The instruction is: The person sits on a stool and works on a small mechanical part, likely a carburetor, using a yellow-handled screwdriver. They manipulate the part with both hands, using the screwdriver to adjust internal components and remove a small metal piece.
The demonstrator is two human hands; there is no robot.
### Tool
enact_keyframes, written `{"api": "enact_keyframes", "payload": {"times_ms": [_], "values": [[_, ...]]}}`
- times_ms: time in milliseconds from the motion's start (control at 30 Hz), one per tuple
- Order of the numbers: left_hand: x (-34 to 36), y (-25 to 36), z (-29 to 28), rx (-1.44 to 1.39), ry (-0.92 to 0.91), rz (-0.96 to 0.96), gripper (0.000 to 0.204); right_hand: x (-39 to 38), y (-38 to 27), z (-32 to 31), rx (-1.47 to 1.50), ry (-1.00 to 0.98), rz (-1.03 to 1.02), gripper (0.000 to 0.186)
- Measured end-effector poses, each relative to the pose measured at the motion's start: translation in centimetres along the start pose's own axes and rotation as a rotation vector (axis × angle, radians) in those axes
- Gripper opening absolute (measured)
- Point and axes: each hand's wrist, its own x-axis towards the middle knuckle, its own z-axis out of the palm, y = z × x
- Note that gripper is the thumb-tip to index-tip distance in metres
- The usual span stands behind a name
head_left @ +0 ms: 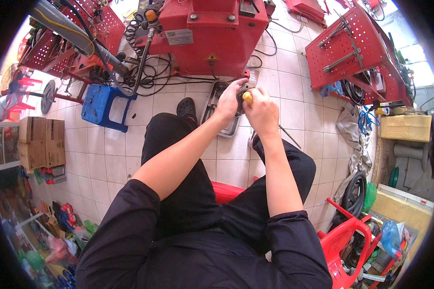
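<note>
Above a metal tray (232,129) on the tiled floor, my two hands are close together. My left hand (229,102) is closed around a dark metal part (239,100), its thumb and fingers along the side. Gripped in my right hand (264,111) is a tool with a yellow handle (247,98), held against the metal part. The tool's working end is hidden, so its exact kind cannot be made out. Small dark items lie in the tray, partly covered by my left hand.
A red machine (212,41) stands ahead, with black cables on the floor around it. Left is a blue plastic stool (103,107); right, a red perforated cabinet (345,53). A thin rod (291,137) shows beside my right leg. Cardboard boxes (42,143) are stacked far left.
</note>
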Motion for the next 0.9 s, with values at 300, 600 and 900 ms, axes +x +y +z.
{"api": "enact_keyframes", "payload": {"times_ms": [300,600,900], "values": [[-0.6,2.8,0.6,-0.321,0.056,-0.187,0.041,0.7,-0.9,-1.7,0.106,-0.131,0.138,0.022],[-0.4,3.1,0.6,-0.557,0.018,-0.237,0.04,1.0,1.0,-1.1,0.219,-0.031,0.032,0.022],[-0.3,2.5,0.7,-0.601,-0.021,-0.168,0.043,1.7,1.7,-0.4,0.336,-0.092,0.099,0.018]]}}
